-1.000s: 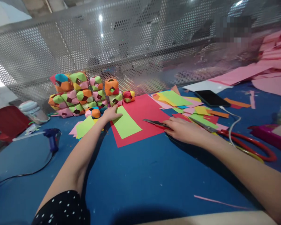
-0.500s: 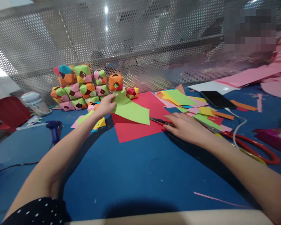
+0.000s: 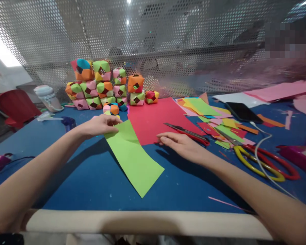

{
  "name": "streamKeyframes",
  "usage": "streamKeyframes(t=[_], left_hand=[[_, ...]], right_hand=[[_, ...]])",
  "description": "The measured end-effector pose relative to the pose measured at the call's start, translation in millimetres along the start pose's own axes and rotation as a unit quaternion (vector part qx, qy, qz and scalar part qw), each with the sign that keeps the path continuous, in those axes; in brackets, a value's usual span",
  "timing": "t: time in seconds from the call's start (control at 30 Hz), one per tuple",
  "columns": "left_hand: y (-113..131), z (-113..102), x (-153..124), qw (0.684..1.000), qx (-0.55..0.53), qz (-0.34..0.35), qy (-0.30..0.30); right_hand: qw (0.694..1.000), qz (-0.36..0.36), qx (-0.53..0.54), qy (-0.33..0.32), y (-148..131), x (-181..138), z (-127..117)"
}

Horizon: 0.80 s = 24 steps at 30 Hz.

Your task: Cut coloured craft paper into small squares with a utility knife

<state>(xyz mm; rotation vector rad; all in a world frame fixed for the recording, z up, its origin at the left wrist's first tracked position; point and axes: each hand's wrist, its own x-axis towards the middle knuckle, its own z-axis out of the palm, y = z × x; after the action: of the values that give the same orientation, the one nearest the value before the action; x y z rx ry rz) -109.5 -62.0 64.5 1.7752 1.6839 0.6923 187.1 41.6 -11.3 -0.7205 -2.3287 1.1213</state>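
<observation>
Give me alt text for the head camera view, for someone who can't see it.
A left hand holds one end of a green paper sheet above a blue table; the right hand is near scissors and a red sheet. Multicoloured folded-paper shapes stand stacked behind.

**A craft workspace**

This looks like a craft room or workshop. The blue table (image 3: 188, 190) holds sheets of coloured paper (image 3: 135, 156), paper scraps (image 3: 228, 123), scissors (image 3: 187, 131), a glue gun (image 3: 68, 123) and stacked folded-paper balls (image 3: 102, 85). A perforated metal screen (image 3: 168, 34) backs it; a red chair (image 3: 17, 105) stands nearby.
</observation>
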Motion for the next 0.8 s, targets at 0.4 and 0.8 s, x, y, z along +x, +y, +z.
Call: streamKeyframes(t=[0.4, 0.8], left_hand=[[41.9, 84.7, -8.1, 0.93, 0.262, 0.239, 0.1], [8.4, 115.3, -19.9, 0.983, -0.118, 0.061, 0.127]], right_hand=[[0.981, -0.142, -0.01, 0.128, -15.3, -5.1, 24.4], [0.977, -0.042, 0.023, 0.206, -7.9, -7.1, 11.6]])
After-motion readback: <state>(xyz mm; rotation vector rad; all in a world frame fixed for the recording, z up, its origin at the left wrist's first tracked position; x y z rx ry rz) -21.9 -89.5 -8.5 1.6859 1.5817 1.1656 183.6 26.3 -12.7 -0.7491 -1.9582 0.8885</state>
